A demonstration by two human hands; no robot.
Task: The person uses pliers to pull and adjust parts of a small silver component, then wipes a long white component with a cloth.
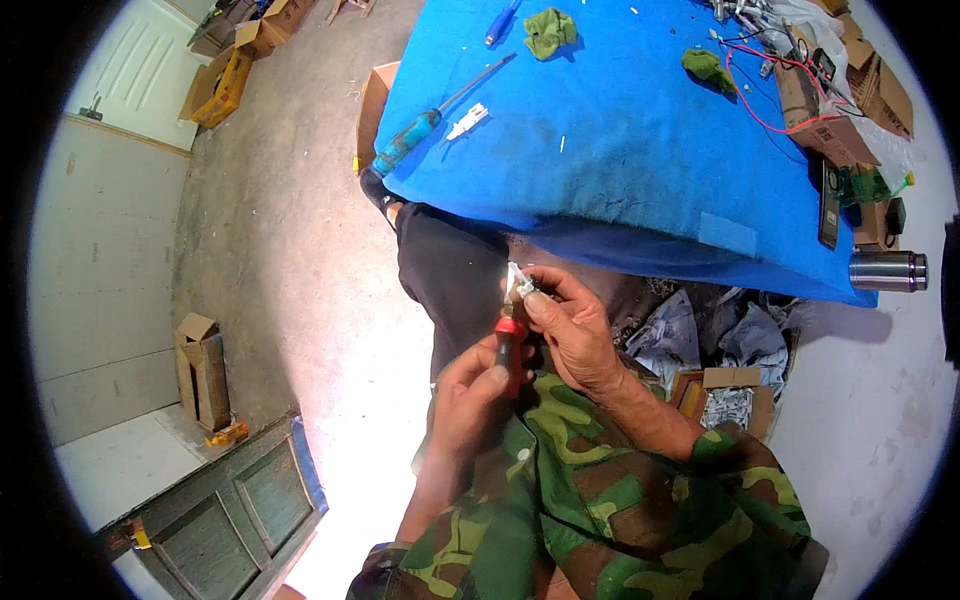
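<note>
Camouflage jacket (pixel 620 490) cloth fills the lower middle of the frame, nearest the camera. Above it, at the centre, the left hand (pixel 468 392) has its grip clamped on a red-and-black-handled tool (pixel 507 352), while the right hand's (pixel 572 338) grip pinches a small white piece (pixel 524 287) at the tool's upper end.

Blue cloth covers the desk (pixel 610 150) across the upper middle and right. On it lie a teal-handled screwdriver (pixel 412 138), a white part (pixel 466 122) just beside it, two green rags (pixel 550 33) and, at upper right, a cardboard box (pixel 812 112) tangled with red wire (pixel 736 88). A metal flask (pixel 888 271) stands at the right.

Bare floor (pixel 265 240) runs down the left, with cartons (pixel 222 88) at upper left and a dark panelled piece (pixel 235 515) at lower left. A dark-trousered leg (pixel 450 265) partly blocks the floor before the desk; a carton of small pale parts (pixel 728 405) sits right of the hands.
</note>
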